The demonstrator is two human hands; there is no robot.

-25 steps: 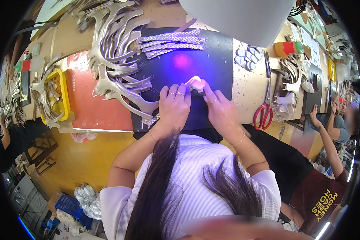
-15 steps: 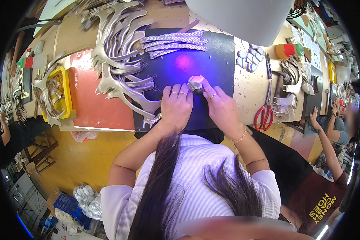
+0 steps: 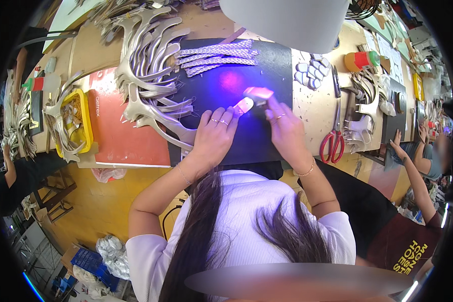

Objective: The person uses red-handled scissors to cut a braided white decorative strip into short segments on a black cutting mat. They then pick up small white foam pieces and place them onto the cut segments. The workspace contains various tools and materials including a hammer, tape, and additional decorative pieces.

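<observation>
Above the black mat (image 3: 267, 136), my left hand (image 3: 216, 136) is closed, its fingertips pinching a small pale piece with a rounded end (image 3: 244, 105). My right hand (image 3: 289, 133) pinches a silvery piece of material (image 3: 259, 93), lit pink and slightly blurred, just beyond the rounded piece. Whether the two pieces touch is hard to make out. Left of my left hand lies a pile of metallic pale-gold cut-out straps (image 3: 151, 110). A bundle of silver braided strips (image 3: 219, 58) lies on the far part of the mat, behind a purple-red light spot.
Red-handled scissors (image 3: 332, 146) and several small silver rounded pieces (image 3: 312, 72) lie to the right. An orange bottle with a green cap (image 3: 362, 60) stands beyond. At left are a red board (image 3: 126, 143) and a yellow tray (image 3: 88, 118). A white lampshade (image 3: 287, 25) hangs overhead.
Both hands were together on one small silvery bundle. Now my right hand has moved right with the silvery piece, and the pale rounded piece shows in my left fingertips.
</observation>
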